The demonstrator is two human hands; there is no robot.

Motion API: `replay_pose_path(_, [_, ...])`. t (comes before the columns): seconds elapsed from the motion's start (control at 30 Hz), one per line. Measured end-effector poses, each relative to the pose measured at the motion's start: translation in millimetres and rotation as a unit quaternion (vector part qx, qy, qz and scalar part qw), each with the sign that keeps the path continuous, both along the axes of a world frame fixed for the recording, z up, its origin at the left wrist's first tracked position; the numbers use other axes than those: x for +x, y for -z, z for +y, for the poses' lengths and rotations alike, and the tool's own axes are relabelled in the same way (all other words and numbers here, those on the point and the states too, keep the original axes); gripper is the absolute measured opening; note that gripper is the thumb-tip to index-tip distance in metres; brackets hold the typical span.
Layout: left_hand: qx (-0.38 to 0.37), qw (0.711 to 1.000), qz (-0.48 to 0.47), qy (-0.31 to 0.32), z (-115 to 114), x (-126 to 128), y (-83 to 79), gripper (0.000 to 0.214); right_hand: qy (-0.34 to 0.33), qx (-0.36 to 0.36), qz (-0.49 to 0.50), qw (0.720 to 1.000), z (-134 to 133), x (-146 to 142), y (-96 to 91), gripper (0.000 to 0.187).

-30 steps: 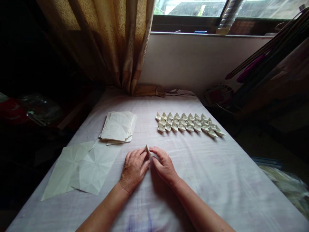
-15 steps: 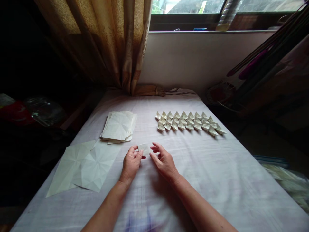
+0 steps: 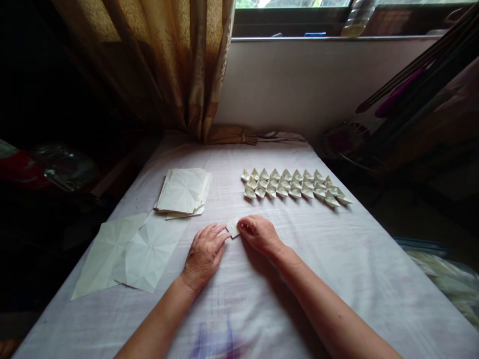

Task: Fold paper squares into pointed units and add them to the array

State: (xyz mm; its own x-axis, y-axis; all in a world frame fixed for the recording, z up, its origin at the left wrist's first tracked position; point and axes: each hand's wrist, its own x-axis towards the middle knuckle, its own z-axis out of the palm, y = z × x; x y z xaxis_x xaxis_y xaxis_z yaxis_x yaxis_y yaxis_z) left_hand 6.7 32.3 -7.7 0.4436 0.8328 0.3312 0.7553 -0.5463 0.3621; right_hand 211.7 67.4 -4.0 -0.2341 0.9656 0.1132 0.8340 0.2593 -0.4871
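A small folded paper square (image 3: pixel 232 228) lies at the middle of the cloth-covered table, between my two hands. My right hand (image 3: pixel 260 233) pinches its right edge with thumb and fingers. My left hand (image 3: pixel 205 253) is flat and palm down, fingers stretched out, its fingertips at the square's left side. Beyond my left hand sits a stack of creased paper sheets (image 3: pixel 183 192). Two loose creased sheets (image 3: pixel 149 254) overlap to the left. Several folded paper boats (image 3: pixel 284 187) stand in rows beyond my right hand.
The table (image 3: pixel 322 299) wears a pale cloth with purple marks near the front. A gold curtain (image 3: pixel 168 65) hangs to its far edge. A bottle (image 3: pixel 357 20) stands on the window sill. Plastic-wrapped items (image 3: pixel 445 279) lie beyond the right edge.
The paper square has passed from my left hand's grip to my right hand's pinch and turned. My left hand has let go and flattened. The view has tilted slightly down.
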Motion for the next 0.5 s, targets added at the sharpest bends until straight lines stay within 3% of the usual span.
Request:
replay_pose_path(0.13, [-0.02, 0.995, 0.081, 0.063, 5.5, 1.4, -2.1, 0.034, -0.002, 0.022, -0.02, 1.0, -4.4, -0.8, 6.1, 0.016])
replay_pose_path(0.3, [-0.046, 0.99, 0.111, 0.077, 10.6, -2.4, -0.1, 0.037, -0.06, 0.105, -0.062, 0.991, -32.7, 1.2, 16.8, 0.032])
replay_pose_path(0.5, [-0.034, 0.991, 0.113, 0.067, 10.3, -6.8, 8.4, 0.039, 0.026, 0.074, -0.136, 0.988, -42.2, 3.4, 18.5, 0.039])
